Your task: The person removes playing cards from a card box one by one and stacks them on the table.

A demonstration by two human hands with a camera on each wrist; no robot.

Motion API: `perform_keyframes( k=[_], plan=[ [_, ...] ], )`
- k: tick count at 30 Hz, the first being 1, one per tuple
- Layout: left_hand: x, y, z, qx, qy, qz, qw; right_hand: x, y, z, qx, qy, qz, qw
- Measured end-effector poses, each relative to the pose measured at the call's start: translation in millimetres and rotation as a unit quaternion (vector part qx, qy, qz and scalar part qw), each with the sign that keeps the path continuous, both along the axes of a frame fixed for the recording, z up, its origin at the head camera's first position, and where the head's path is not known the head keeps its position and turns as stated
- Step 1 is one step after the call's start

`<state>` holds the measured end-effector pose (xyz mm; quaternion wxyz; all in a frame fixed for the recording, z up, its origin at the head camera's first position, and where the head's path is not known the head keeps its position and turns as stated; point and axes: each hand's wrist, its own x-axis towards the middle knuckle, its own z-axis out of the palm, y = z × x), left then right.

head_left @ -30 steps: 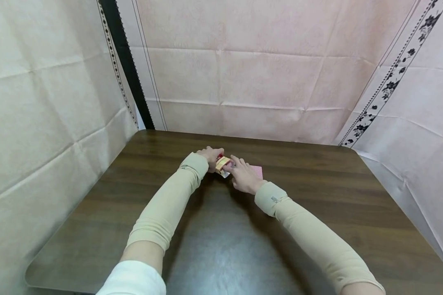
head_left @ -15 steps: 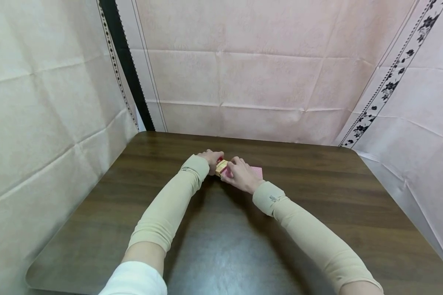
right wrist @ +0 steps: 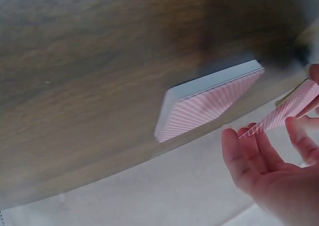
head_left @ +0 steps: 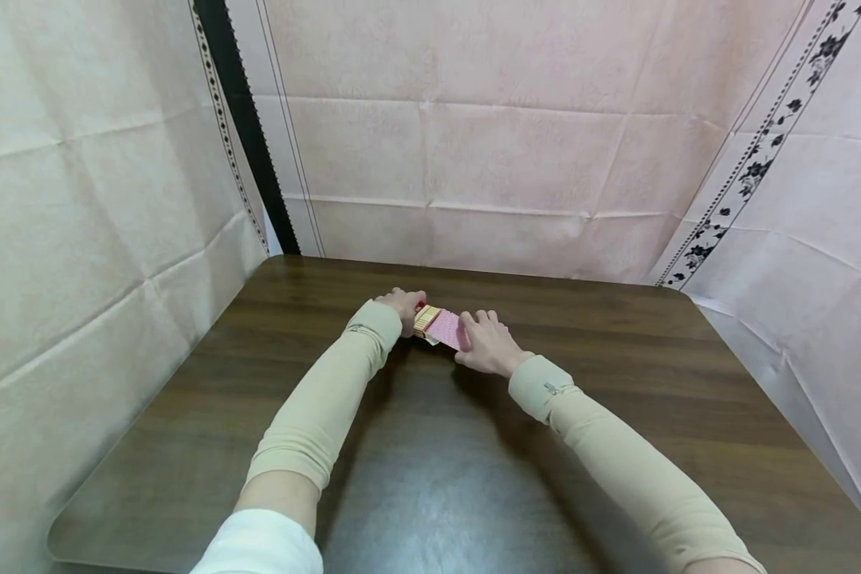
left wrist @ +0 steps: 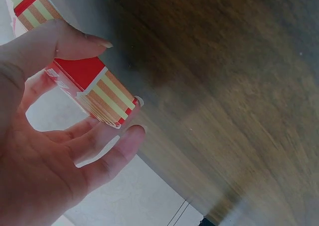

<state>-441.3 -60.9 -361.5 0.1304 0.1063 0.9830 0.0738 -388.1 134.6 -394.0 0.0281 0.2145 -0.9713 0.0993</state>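
In my left hand (head_left: 402, 305) I grip a card box (left wrist: 94, 86) with red panels and cream-and-orange stripes, thumb (left wrist: 75, 41) on one side and fingers on the other. Pink-patterned playing cards (head_left: 445, 328) stick out of its right end in the head view. My right hand (head_left: 489, 344) holds their free end between thumb and fingers, as the right wrist view shows. On the tabletop beside that hand lies a stack of pink-striped playing cards (right wrist: 207, 104) with white edges, mostly hidden behind the right hand in the head view.
The brown wooden table (head_left: 402, 446) has rounded corners, and its far edge runs just beyond both hands. Pale cloth hangings (head_left: 488, 159) surround it, with a dark strip (head_left: 247, 119) at the back left corner.
My right hand has moved from the box's end to the right, and more of the pink cards now shows between box and hand. The left hand with the box has shifted slightly left.
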Motion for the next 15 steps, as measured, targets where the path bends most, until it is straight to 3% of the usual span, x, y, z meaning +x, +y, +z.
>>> perform_keyframes(
  k=[4, 9, 15],
  plan=[
    [-8.1, 1, -5.6, -0.006, 0.002, 0.01, 0.9999, 0.3, 5, -1.6, -0.01, 0.001, 0.003, 1.0],
    [-8.7, -1, -5.4, -0.01, 0.0, 0.015, 0.9998, -0.2, 13, -2.5, -0.029, 0.003, -0.003, 1.0],
    [-6.7, -3, -2.2, -0.011, -0.006, 0.028, 0.9995, -2.7, 25, -5.3, -0.033, 0.041, -0.064, 0.997]
  ],
)
